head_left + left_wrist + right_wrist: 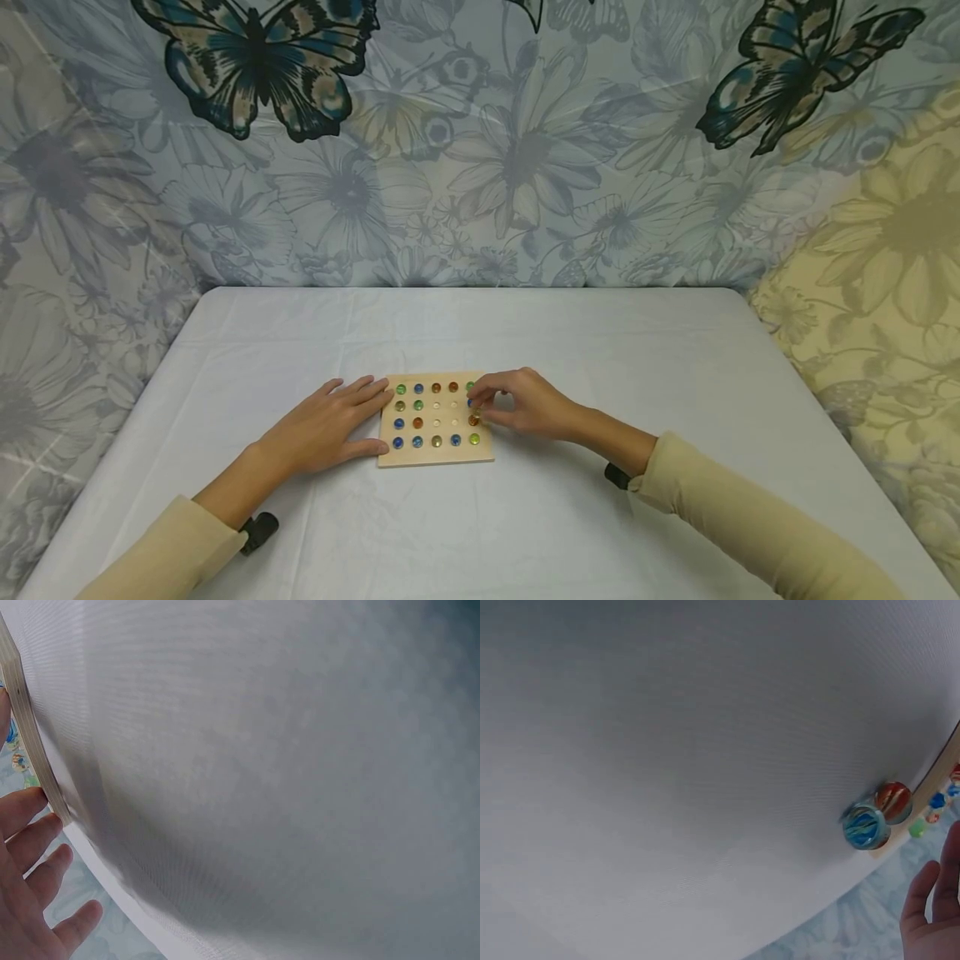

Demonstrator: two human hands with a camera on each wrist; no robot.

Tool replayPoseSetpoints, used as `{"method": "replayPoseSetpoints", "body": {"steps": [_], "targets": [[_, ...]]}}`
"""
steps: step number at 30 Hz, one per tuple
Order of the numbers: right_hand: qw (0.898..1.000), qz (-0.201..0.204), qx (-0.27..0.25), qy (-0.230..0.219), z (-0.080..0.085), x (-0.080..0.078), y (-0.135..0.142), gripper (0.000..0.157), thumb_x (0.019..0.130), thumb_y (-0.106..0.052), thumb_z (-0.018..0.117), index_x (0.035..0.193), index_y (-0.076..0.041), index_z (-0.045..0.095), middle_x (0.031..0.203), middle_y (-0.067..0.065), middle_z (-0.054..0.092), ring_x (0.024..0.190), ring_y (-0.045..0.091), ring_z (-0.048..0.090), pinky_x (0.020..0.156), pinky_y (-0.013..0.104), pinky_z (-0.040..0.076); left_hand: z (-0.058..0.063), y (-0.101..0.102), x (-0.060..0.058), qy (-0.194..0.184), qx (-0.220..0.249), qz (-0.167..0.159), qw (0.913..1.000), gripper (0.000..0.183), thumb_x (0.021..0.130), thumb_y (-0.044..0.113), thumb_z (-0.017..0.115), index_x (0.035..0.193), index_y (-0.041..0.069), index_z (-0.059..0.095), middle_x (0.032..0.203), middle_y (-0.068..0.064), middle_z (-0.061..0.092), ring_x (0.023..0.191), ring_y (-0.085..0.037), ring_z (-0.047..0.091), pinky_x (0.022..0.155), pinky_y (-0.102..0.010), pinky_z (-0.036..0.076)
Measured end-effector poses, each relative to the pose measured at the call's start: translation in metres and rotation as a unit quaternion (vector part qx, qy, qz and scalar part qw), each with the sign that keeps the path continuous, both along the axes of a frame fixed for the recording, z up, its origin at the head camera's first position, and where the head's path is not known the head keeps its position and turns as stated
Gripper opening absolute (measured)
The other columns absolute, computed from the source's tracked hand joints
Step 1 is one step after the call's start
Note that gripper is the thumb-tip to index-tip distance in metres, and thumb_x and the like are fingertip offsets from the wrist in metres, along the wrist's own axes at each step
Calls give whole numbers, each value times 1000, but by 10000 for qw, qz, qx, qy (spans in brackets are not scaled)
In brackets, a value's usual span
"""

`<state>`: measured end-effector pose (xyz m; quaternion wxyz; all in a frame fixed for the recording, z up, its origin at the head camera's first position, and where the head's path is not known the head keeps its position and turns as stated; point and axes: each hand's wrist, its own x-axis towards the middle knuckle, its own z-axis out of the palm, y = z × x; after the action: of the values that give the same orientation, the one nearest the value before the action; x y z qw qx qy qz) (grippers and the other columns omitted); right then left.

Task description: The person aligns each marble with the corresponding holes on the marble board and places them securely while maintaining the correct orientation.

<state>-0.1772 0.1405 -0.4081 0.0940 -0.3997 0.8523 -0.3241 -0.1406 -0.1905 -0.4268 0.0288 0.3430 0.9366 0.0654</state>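
Observation:
A light wooden board [480, 457] carries rows of coloured glass marbles, with several bare hollows near its middle. Spread fingers of my left hand [322, 423] reach the board's left edge, touching it with fingertips and thumb. Over the board's right column, my right hand [528, 406] pinches a small yellowish marble [477, 412] between thumb and index finger; the fingers partly cover it. In the right wrist view, a blue marble [865, 828] and a red marble [893, 800] sit close by the board's edge, hidden under the hand in the head view.
A white cloth [525, 533] covers the table around the board. Behind the table hangs a floral backdrop [525, 208] with butterflies. A dark wrist camera [258, 533] shows at the left sleeve and another camera [617, 476] at the right.

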Motion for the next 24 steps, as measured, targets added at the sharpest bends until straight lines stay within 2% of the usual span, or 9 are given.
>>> {"method": "replayPoseSetpoints", "body": {"steps": [8,14,24], "targets": [[10000,27,18,50,-2,-4,-15,27,86,-6,78,112,-5,71,99,-3,74,93,13,68,87,35,54,-1,-1,-1,-39,-20,11,10000,79,93,65,53,149,9,48,154,-10,43,141,-34,40,109,-61,34],[9999,109,19,1,-2,-5,-24,27,87,-7,78,113,-6,71,101,-5,74,95,7,66,90,34,53,-1,-1,-1,-32,-11,-24,10000,79,94,65,53,149,9,47,155,-10,42,141,-34,40,109,-61,34],[9984,78,551,56,-2,-5,-33,25,88,-10,76,112,-9,72,100,-6,73,93,5,65,88,28,52,0,0,-1,-31,-9,-3,10000,79,93,64,53,149,9,48,154,-10,43,141,-34,41,109,-61,34]]}}
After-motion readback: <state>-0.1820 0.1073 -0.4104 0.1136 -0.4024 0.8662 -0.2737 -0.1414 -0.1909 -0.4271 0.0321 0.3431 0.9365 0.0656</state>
